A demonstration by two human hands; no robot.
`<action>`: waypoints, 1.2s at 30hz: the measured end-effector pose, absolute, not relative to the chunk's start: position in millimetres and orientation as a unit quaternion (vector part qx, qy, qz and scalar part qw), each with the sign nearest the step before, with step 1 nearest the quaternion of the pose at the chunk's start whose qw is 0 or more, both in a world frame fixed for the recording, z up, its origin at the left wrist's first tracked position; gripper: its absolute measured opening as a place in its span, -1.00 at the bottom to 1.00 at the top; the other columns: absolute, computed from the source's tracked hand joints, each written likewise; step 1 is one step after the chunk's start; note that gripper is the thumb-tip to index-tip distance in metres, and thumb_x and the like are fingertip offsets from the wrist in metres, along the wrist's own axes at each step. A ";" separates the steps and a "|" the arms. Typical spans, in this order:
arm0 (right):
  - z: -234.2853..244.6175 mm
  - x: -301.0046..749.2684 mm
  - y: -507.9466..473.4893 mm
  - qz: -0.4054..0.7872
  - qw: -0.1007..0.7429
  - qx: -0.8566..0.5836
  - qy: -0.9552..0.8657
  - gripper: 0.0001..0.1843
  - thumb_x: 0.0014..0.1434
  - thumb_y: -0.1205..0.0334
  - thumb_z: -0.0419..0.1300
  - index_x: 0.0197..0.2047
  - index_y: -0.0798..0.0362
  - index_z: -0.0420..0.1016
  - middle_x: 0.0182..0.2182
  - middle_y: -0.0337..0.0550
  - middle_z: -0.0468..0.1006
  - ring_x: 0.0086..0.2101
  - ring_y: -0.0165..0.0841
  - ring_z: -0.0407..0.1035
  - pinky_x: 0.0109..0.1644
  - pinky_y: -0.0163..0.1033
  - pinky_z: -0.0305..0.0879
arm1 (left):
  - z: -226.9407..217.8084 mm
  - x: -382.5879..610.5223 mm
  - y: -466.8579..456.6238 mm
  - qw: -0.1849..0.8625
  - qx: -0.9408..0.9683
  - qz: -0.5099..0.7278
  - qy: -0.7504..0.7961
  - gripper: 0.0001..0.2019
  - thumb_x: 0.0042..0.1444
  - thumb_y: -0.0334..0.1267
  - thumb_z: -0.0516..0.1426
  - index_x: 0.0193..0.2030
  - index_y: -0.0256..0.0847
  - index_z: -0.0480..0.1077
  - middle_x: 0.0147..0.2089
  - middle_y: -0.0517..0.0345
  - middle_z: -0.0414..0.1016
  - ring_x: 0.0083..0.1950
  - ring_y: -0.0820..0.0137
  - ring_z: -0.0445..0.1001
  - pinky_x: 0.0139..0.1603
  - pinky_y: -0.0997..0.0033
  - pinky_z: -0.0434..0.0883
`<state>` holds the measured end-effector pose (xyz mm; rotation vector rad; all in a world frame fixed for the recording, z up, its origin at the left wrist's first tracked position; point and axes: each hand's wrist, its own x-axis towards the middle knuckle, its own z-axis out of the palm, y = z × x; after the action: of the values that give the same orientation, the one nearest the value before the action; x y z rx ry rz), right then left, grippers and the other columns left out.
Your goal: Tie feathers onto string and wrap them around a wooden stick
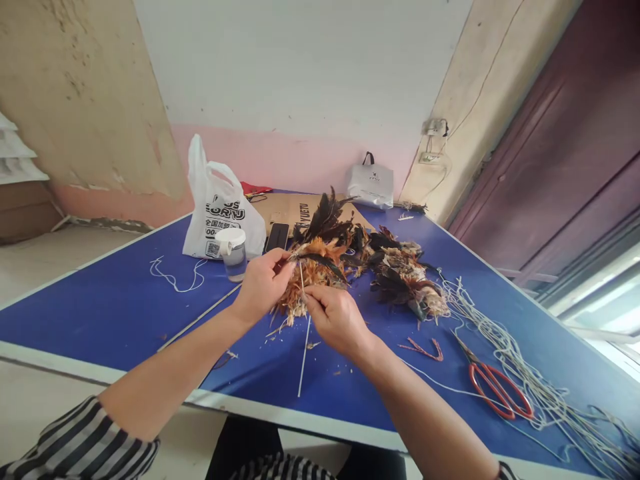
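Observation:
Fingers pinched, my left hand (266, 280) grips the quill end of a small bunch of feathers (323, 252), orange-brown with a long black one, pointing right. A white string (304, 363) runs from that end down to my right hand (340, 319), whose thumb and finger are closed on it. Its tail hangs below toward the table's front edge. Beneath and behind both hands lies a pile of orange and dark feathers (295, 293). The tips of my left fingers are partly hidden by the feathers.
Right of the hands are more feather bundles (407, 277), a tangle of pale cords (505, 347) and red-handled scissors (500, 390). At the back left stand a white plastic bag (225, 213) and a lidded jar (234, 257), beside a phone (277, 237). A thin stick (200, 317) lies by my left forearm.

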<state>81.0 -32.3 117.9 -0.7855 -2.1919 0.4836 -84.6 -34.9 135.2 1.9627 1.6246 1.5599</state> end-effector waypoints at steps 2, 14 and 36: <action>116.6 78.0 -32.3 0.218 0.385 -0.306 -0.843 -0.75 0.21 0.22 -0.01 -0.26 0.08 0.49 -0.47 -0.17 0.48 -0.45 -0.43 0.29 -0.34 -0.35 0.13 | 137.0 -84.4 -37.3 0.072 0.651 0.526 0.543 -0.82 0.05 -0.24 0.08 -0.27 -0.27 0.43 -0.37 0.12 0.49 -0.37 0.43 0.40 -0.31 0.47 0.31; 124.2 92.7 -23.4 0.232 0.418 -0.327 -0.815 -0.71 0.22 0.15 -0.01 -0.32 0.10 0.47 -0.52 -0.21 0.44 -0.48 -0.44 0.27 -0.38 -0.36 0.12 | 150.0 -72.3 -23.8 0.135 0.621 0.564 0.527 -0.84 0.09 -0.20 0.07 -0.31 -0.25 0.38 -0.42 0.14 0.47 -0.51 0.48 0.38 -0.49 0.50 0.30; 116.2 134.7 0.9 0.407 0.295 -0.291 -0.814 -0.73 0.06 0.07 0.17 -0.41 0.11 0.56 -0.49 -0.17 0.54 -0.47 -0.38 0.38 -0.40 -0.30 0.29 | 150.1 -64.7 -107.1 0.323 0.790 0.341 0.394 -0.79 0.10 -0.18 0.06 -0.25 -0.17 0.49 -0.39 0.05 0.48 -0.38 0.35 0.41 -0.33 0.43 0.30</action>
<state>134.7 0.9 116.2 -0.7745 -2.1664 1.0820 -64.7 -107.1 150.1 2.0724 1.0352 0.8956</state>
